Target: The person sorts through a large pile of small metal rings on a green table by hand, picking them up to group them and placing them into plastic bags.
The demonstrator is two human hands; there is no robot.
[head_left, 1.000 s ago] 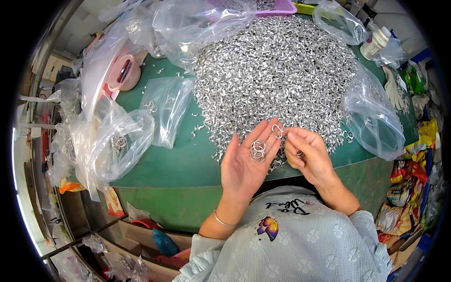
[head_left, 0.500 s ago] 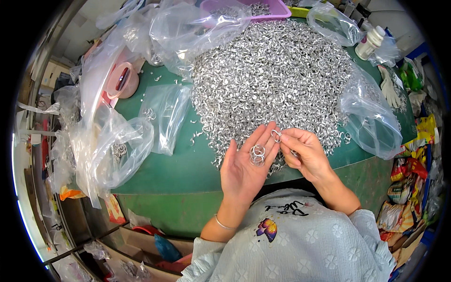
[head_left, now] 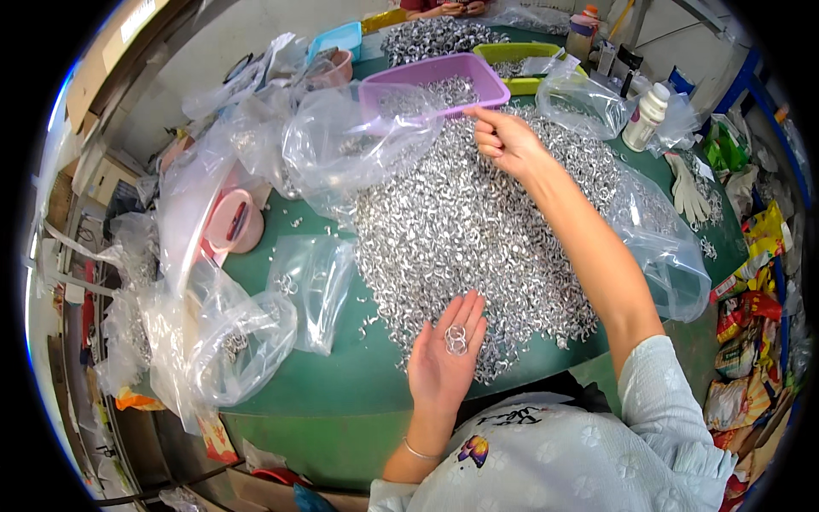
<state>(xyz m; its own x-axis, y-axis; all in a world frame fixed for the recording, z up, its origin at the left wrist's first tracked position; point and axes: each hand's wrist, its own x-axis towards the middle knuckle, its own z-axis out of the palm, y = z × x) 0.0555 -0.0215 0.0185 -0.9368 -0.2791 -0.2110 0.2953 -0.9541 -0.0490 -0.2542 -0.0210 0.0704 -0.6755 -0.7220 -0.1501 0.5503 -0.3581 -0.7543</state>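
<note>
My left hand (head_left: 442, 363) lies palm up over the near edge of the heap, fingers stretched out. A few silver metal rings (head_left: 456, 340) rest on its palm and finger bases. My right hand (head_left: 509, 145) reaches far forward over the heap, its fingers curled and the index finger extended at the near rim of a purple tray (head_left: 490, 75). Whatever those fingers hold, if anything, is too small to make out. Beneath both hands spreads a big heap of small silver curved metal pieces (head_left: 478, 247) on the green table (head_left: 290, 380). More such pieces lie inside the tray.
Clear plastic bags lie left (head_left: 311, 294) and right (head_left: 661, 247) of the heap. A pink cup (head_left: 239, 224) stands left. Back right are a yellow-green tray (head_left: 520, 85), a white bottle (head_left: 646, 118) and a glove (head_left: 688, 192). Another person's hands (head_left: 461, 8) are at the far side.
My right hand has left my left fingertips and moved forward to the purple tray. My left hand stays palm up with rings. The view has tilted up, showing more of the table's far side.
</note>
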